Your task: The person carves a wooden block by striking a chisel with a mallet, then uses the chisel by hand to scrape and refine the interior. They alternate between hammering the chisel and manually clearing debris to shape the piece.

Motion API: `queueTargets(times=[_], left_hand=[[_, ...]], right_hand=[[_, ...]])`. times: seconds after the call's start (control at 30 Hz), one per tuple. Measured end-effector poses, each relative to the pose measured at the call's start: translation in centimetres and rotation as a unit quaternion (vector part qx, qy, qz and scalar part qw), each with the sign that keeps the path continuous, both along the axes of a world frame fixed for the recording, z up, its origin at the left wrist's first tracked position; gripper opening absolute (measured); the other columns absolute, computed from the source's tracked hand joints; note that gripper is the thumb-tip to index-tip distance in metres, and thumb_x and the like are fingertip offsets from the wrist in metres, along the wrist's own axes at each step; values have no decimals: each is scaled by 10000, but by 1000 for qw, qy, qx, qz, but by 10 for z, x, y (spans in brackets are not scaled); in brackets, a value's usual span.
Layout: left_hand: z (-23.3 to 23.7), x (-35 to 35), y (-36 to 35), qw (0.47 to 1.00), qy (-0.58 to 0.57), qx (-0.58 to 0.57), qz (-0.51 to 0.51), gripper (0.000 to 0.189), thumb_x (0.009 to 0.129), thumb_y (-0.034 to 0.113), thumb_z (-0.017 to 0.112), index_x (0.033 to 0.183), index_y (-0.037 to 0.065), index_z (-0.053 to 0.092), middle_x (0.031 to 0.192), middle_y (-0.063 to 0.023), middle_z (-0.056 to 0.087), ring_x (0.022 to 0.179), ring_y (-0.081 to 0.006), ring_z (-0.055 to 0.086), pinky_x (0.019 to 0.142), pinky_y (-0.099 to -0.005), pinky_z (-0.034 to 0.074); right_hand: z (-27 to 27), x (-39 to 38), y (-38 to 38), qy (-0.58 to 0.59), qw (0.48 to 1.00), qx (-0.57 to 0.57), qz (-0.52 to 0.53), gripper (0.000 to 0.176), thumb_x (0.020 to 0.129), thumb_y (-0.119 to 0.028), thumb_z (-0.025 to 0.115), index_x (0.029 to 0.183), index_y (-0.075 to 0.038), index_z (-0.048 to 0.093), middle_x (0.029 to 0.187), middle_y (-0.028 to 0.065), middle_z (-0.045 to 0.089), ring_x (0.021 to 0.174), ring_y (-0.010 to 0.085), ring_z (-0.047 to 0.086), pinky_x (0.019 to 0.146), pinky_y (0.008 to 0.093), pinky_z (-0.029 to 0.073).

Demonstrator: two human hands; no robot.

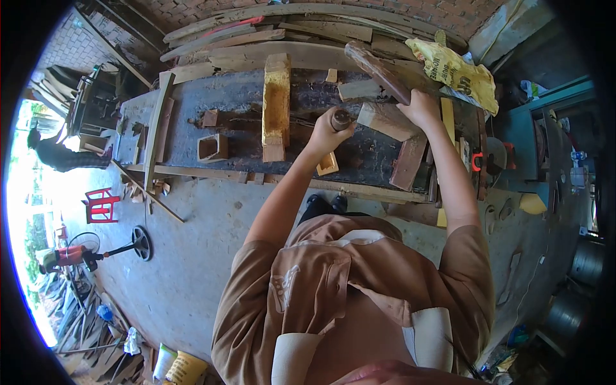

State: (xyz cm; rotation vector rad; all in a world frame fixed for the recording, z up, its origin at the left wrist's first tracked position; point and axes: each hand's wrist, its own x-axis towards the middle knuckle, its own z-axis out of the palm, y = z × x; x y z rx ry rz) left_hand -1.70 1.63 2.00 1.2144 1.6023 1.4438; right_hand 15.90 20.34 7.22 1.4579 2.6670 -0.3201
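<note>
My left hand [328, 133] is closed around a round wooden tool handle [341, 119] with a dark end, held upright over the dark workbench [237, 96]. My right hand [420, 107] grips the lower end of a long dark wooden club [378, 69] that slants up to the left. A pale wooden block [387, 119] lies on the bench between my hands, just under the club. A small wood offcut [328, 164] sits near my left wrist.
A tall yellowish wood block [276, 106] and a small hollow wooden box [213, 147] lie on the bench's left half. Planks [269, 32] are stacked behind it, by a yellow bag [457, 72]. A green machine [545, 122] stands right. A red stool [101, 205], a fan [77, 253] and another person [61, 156] are left.
</note>
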Motion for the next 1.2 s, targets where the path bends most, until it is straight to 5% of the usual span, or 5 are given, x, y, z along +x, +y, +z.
queueTargets(times=[0.3, 0.63, 0.8, 1.0, 1.2], left_hand=[[15, 16, 11, 1000, 10, -13, -21, 311, 682, 153, 715, 877, -14, 540, 757, -96, 576, 692, -141, 510, 671, -289, 439], [-20, 5, 14, 999, -5, 10, -51, 309, 673, 64, 687, 953, 5, 569, 868, -94, 648, 815, -130, 600, 721, -278, 465], [-15, 7, 15, 1000, 13, -19, -13, 302, 672, 76, 681, 932, -2, 548, 830, -75, 622, 779, -130, 578, 731, -272, 453], [-22, 7, 11, 997, -47, 63, -26, 265, 690, 76, 665, 923, 13, 555, 834, -57, 623, 760, -124, 568, 713, -275, 453], [-19, 2, 12, 997, -61, 9, -40, 267, 683, 73, 682, 913, 14, 561, 817, -55, 621, 772, -120, 572, 707, -258, 456]], right_hand=[[37, 46, -81, 361, 925, -113, 36, 509, 729, -379, 692, 1025, 1, 524, 876, 174, 609, 818, 281, 610, 731, 364, 465], [41, 75, -130, 197, 972, -111, 67, 457, 750, -296, 683, 1055, -8, 502, 868, 227, 603, 838, 387, 594, 697, 392, 471], [47, 62, -142, 439, 892, -92, 59, 470, 749, -356, 674, 1023, -15, 502, 816, 222, 604, 759, 373, 606, 632, 420, 474], [28, 61, -138, 276, 950, -131, 67, 453, 759, -333, 669, 1034, -9, 510, 825, 222, 605, 774, 382, 605, 643, 403, 476], [48, 62, -148, 408, 907, -91, 45, 450, 759, -329, 671, 1021, -1, 510, 800, 216, 607, 774, 382, 605, 657, 394, 476]])
